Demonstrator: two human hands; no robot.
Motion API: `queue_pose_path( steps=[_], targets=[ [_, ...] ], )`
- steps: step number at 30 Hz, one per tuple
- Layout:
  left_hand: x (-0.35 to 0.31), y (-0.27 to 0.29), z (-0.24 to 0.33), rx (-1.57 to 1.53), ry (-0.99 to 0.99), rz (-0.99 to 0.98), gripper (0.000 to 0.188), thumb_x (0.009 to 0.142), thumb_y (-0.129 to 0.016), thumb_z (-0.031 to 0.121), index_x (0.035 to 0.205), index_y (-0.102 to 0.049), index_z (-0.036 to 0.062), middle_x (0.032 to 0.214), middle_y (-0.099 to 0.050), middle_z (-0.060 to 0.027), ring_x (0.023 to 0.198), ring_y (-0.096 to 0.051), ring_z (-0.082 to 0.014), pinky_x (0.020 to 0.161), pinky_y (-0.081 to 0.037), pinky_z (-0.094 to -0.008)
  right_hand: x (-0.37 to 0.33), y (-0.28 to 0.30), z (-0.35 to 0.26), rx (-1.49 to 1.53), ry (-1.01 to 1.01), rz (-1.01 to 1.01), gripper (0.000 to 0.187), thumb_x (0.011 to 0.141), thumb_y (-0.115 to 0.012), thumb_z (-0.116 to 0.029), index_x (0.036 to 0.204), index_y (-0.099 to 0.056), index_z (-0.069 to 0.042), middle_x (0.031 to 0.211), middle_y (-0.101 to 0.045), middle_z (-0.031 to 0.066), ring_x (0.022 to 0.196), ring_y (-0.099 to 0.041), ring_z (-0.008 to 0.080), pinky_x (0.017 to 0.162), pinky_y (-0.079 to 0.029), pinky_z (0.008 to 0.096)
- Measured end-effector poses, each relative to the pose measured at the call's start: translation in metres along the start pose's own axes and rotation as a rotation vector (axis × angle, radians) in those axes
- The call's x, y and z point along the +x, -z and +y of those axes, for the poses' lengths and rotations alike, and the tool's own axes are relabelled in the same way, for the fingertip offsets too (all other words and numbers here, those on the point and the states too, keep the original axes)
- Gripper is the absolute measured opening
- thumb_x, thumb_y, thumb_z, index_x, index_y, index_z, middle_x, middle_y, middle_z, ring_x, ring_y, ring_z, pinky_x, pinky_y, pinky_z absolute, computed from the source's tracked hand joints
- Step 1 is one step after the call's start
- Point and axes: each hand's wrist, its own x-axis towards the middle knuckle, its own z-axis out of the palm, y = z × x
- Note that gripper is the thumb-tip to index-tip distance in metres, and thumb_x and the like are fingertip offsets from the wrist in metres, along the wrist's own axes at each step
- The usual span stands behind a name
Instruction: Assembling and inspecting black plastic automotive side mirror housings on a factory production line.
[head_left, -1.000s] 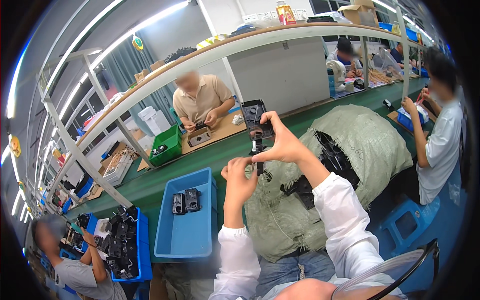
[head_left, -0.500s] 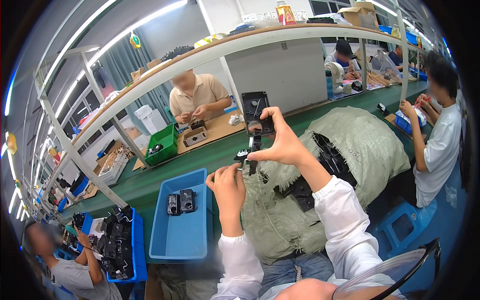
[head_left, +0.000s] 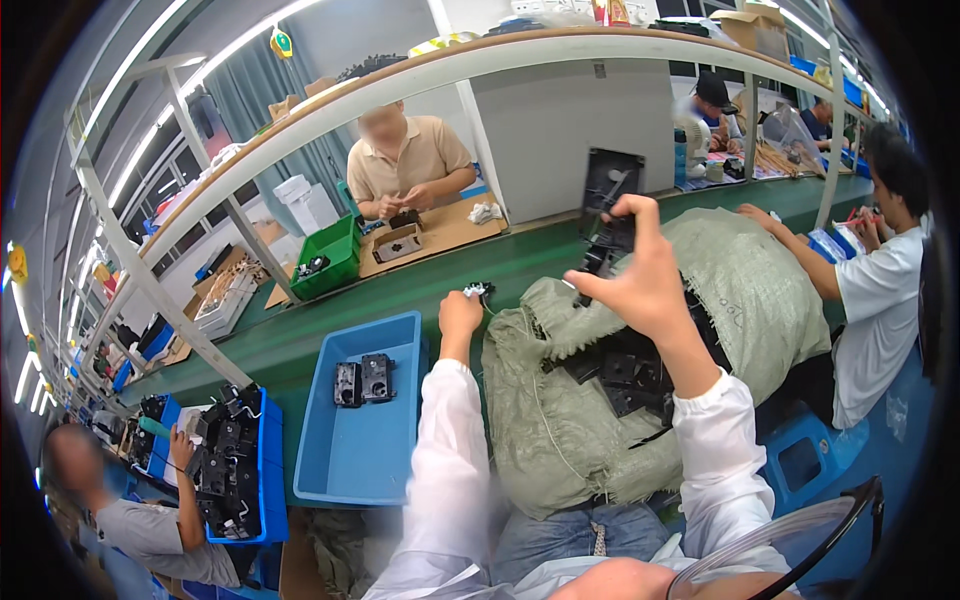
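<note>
In my raised right hand [head_left: 650, 275] is a black plastic housing [head_left: 612, 185], upright above the woven sack. The index finger curls against the housing's edge, the thumb is spread below, and the other fingers are partly hidden. My left hand [head_left: 461, 315] is closed over the green work surface, at a small black-and-white part [head_left: 482, 289] with a thin pale wire. Two black housings [head_left: 364, 380] lie side by side in a light blue bin [head_left: 357, 460], left of my left forearm. The pale green woven sack [head_left: 560, 440] before me gapes open, showing several black housings [head_left: 635, 375].
A green bench [head_left: 400, 290] runs across under a long shelf [head_left: 520, 48]. Opposite, a person [head_left: 415, 165] works near a green crate [head_left: 328, 258]. A dark blue bin [head_left: 270, 470] of black parts stands left beside another person. A third person sits right, near a blue stool [head_left: 800, 460].
My hands have moved apart. The right lifted the housing to the right; the left carried the small part away over the bench. The person at right has reached toward the sack.
</note>
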Motion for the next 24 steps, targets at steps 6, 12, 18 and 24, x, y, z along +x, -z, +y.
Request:
queue_pose_path(
  steps=[6,12,18,24],
  targets=[
    [0.033,-0.056,-0.064,0.153,0.232,0.089,0.035,0.083,-0.071,0.019,0.109,-0.063,-0.0031,0.112,-0.067,-0.0293,0.101,-0.067,-0.0442,0.087,-0.056,-0.0491,-0.028,0.042,-0.002,0.028,-0.072,0.036,0.076,0.062,-0.091,-0.018,0.119,-0.041,-0.01,0.103,-0.058,0.0116,0.094,-0.062,0.0264,0.086,-0.049,0.0372],
    [0.038,-0.055,-0.079,0.063,0.263,0.132,0.026,0.085,-0.069,0.02,0.092,-0.071,-0.005,0.097,-0.069,-0.0309,0.097,-0.067,-0.0455,0.086,-0.054,-0.0506,-0.055,0.069,0.001,0.067,-0.159,0.176,0.075,0.059,-0.089,-0.008,0.117,-0.041,-0.008,0.109,-0.048,0.0072,0.097,-0.053,0.0178,0.088,-0.046,0.0299],
    [0.007,-0.009,-0.032,0.073,0.117,0.221,0.024,0.085,-0.073,0.019,0.086,-0.071,-0.0047,0.091,-0.069,-0.0301,0.089,-0.067,-0.0468,0.079,-0.054,-0.0516,-0.071,0.063,-0.007,0.239,-0.185,0.178,0.081,0.063,-0.086,0.004,0.123,-0.033,-0.011,0.111,-0.049,0.0079,0.101,-0.057,0.0154,0.086,-0.052,0.0292],
    [-0.106,0.028,0.008,0.102,0.189,0.299,0.021,0.087,-0.07,0.014,0.079,-0.07,-0.0056,0.081,-0.069,-0.0273,0.079,-0.069,-0.0452,0.071,-0.055,-0.0516,-0.09,0.046,-0.012,0.398,-0.194,0.237,0.08,0.064,-0.084,0.007,0.123,-0.033,-0.013,0.131,-0.052,0.0143,0.11,-0.057,0.019,0.092,-0.052,0.0309]
  ],
)
